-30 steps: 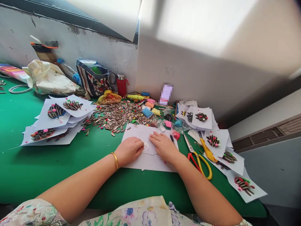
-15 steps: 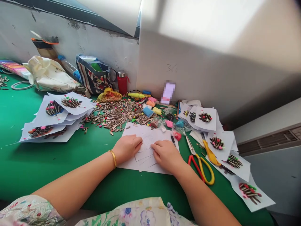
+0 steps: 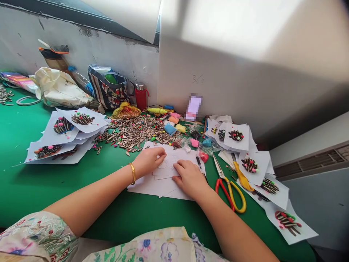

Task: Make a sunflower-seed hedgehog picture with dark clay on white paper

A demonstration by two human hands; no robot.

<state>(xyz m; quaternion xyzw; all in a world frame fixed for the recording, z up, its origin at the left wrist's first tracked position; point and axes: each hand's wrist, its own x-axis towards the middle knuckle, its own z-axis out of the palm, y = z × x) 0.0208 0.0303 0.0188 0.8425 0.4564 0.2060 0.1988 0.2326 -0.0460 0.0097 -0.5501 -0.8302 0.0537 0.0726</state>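
Small white paper sheets (image 3: pixel 163 174) with pencil outlines lie on larger white paper (image 3: pixel 147 185), between my hands. My left hand (image 3: pixel 149 161), with a gold bangle at the wrist, is over their left side. Its thumb and fingertips are pressed together; whatever is between them is too small to make out. On the right side of the sheets rests my right hand (image 3: pixel 191 177), fingers stretched out and slightly apart on the paper. A black pen (image 3: pixel 200 164) lies just beyond it. Scissors (image 3: pixel 228 187) with one red and one yellow handle lie further right.
Sunflower seeds (image 3: pixel 133 131) are heaped behind the paper, beside coloured clay packets (image 3: pixel 170 129). Cards with seed hedgehogs (image 3: pixel 64 127) are stacked at left; more cards (image 3: pixel 251 165) lie at right near a yellow cutter (image 3: pixel 242 176). Bags (image 3: pixel 109 89) and a red bottle (image 3: pixel 141 97) stand by the wall.
My left hand has lifted a little, its thumb and fingertips now drawn together. The dotted drawing no longer shows on top; a pencil outline does. The large paper reaches further left.
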